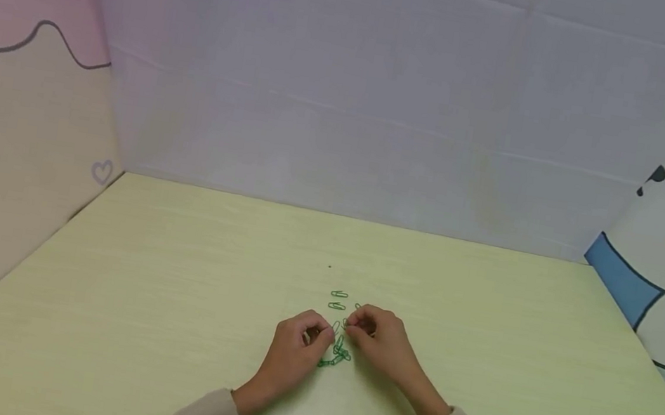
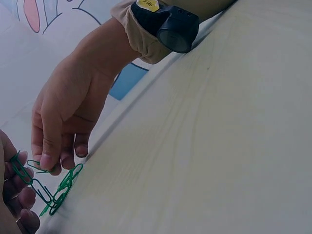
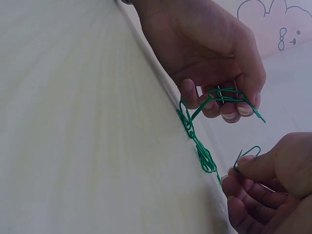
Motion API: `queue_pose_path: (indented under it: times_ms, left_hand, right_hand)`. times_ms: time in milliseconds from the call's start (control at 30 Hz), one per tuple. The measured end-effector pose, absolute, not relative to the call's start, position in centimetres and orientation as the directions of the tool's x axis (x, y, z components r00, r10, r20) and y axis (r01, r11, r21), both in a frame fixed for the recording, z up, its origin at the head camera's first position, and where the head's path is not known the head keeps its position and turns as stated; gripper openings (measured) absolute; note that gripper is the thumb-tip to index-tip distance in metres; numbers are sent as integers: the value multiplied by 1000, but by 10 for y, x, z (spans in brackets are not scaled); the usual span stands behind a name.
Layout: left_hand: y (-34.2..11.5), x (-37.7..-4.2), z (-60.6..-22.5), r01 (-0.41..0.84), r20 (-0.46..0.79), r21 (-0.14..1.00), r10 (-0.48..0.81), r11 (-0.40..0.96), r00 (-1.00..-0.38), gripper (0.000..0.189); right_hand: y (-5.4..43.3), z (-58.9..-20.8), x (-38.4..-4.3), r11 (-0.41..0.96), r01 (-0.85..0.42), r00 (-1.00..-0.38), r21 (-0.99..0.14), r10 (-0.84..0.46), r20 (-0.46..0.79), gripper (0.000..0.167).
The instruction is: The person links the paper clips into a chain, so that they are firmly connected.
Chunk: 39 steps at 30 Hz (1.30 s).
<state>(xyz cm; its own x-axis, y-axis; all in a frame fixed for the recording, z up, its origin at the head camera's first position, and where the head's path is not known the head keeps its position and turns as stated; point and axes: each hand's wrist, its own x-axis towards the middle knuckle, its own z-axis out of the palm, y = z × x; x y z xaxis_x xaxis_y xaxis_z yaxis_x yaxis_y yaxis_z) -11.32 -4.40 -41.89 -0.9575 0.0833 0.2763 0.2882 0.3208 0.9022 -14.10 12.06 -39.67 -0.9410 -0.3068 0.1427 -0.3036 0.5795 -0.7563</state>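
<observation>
Thumb and fingers of my left hand point(image 1: 295, 345) pinch the end of a chain of green paper clips point(image 1: 341, 353). The rest of the chain hangs down to the table in a bunched line, seen closely as linked clips point(image 3: 206, 159) in the right wrist view. Facing it, my right hand point(image 1: 382, 342) pinches a single green paper clip point(image 3: 259, 148) between thumb and forefinger, its looped end sticking out. The two hands are close together, fingertips a small gap apart. In the left wrist view, the right hand point(image 2: 68, 107) sits just above the chain point(image 2: 63, 190).
Two loose green paper clips, a far one point(image 1: 339, 294) and a nearer one point(image 1: 336, 305), lie beyond the hands. Another clip point(image 1: 358, 305) shows partly behind the right hand. The pale yellow table point(image 1: 168, 284) meets a white cloth backdrop point(image 1: 349, 132) and printed side panels.
</observation>
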Motion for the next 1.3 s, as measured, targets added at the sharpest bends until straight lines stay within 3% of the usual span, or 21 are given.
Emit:
queue_pose_path:
  times_ms: [900, 1300]
  left_hand:
    - [-47, -112, -414, 254, 236, 911, 95, 324, -967, 19]
    - [-50, -110, -412, 250, 217, 928, 144, 276, -965, 19]
  right_hand:
    - [119, -379, -135, 328, -260, -900, -908, -424, 105, 7]
    - [119, -373, -135, 222, -84, -928, -971, -373, -4, 15]
